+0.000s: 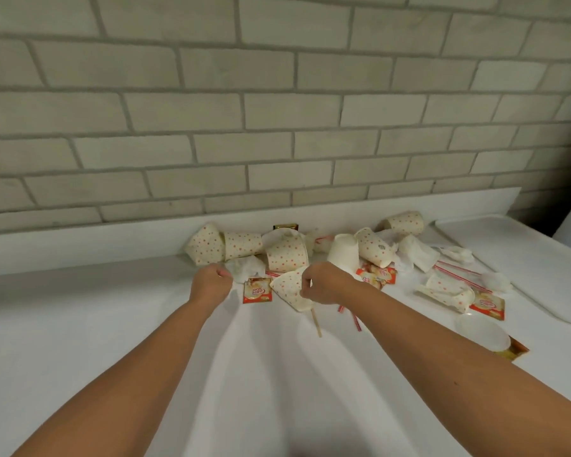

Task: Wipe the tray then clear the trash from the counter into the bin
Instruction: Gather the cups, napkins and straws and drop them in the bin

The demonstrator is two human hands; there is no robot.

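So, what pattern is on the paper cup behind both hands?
The paper cup is cream with small orange dots; head view shows it.

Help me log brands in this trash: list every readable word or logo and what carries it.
Red sachet beside the flattened cup: white lettering, too blurred to read.
Middle sachet, right sachet: print blurred.
Dotted cup: small dark logo, unreadable.
Nothing legible.

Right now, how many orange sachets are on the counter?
3: a sachet right of the left hand, a sachet right of the right hand, a sachet near the tray. Others may be hidden.
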